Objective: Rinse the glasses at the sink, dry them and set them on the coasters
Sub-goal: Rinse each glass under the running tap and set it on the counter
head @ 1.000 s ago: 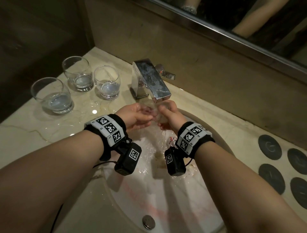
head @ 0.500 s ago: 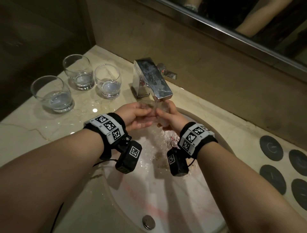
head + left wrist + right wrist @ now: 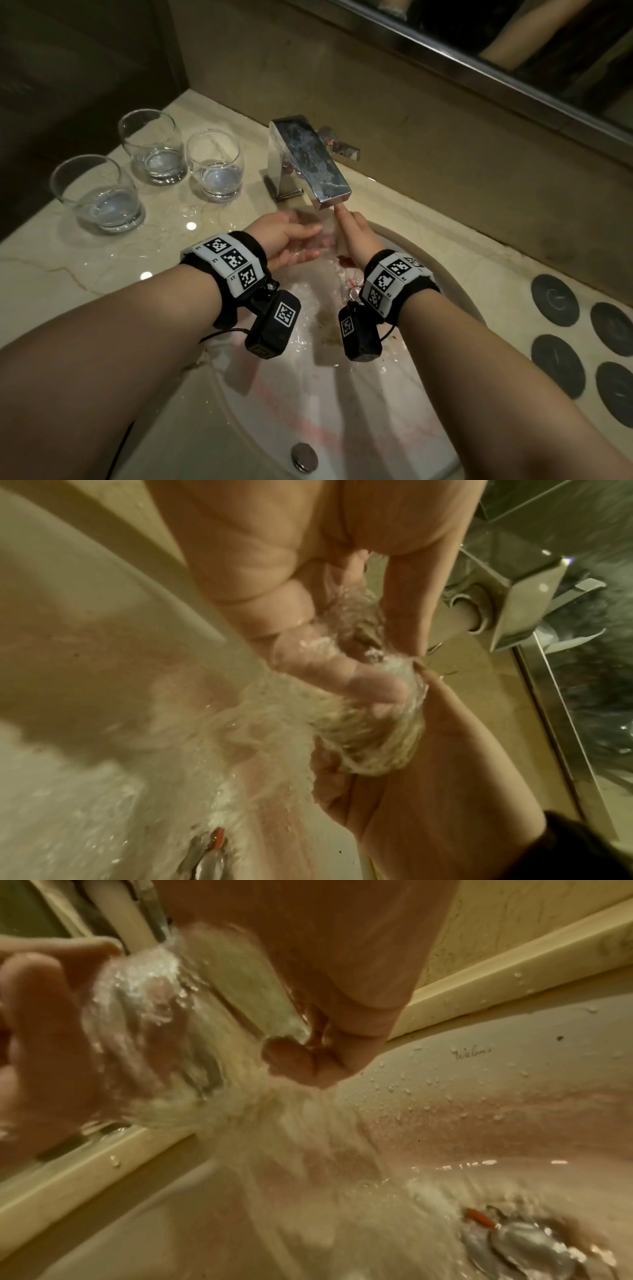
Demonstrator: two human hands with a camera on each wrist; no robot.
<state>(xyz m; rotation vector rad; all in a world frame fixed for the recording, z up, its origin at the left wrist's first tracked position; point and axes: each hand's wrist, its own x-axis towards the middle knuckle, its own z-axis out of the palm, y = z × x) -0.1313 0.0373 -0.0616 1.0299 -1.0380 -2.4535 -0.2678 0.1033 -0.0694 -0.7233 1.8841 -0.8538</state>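
Note:
A clear glass (image 3: 327, 233) lies on its side under the running faucet (image 3: 308, 161), between my two hands over the sink (image 3: 342, 394). My left hand (image 3: 294, 236) wraps its fingers round the glass. My right hand (image 3: 356, 233) holds the other side, thumb against the rim and index finger pointing up at the spout. Water pours over the glass (image 3: 373, 737) and off my left fingers (image 3: 342, 674). In the right wrist view the glass (image 3: 154, 1020) sits in the left hand (image 3: 44, 1042). Three more glasses (image 3: 99, 195) (image 3: 154, 147) (image 3: 215, 164) stand upright on the counter at the left, each with a little water.
Several dark round coasters (image 3: 555, 299) lie on the marble counter at the right of the basin. The drain (image 3: 524, 1245) sits below the stream. A mirror edge runs along the wall behind the faucet. The counter round the left glasses is wet.
Both hands have stayed under the stream with the glass. My right index finger has straightened upward toward the spout, and the left fingers have shifted along the glass.

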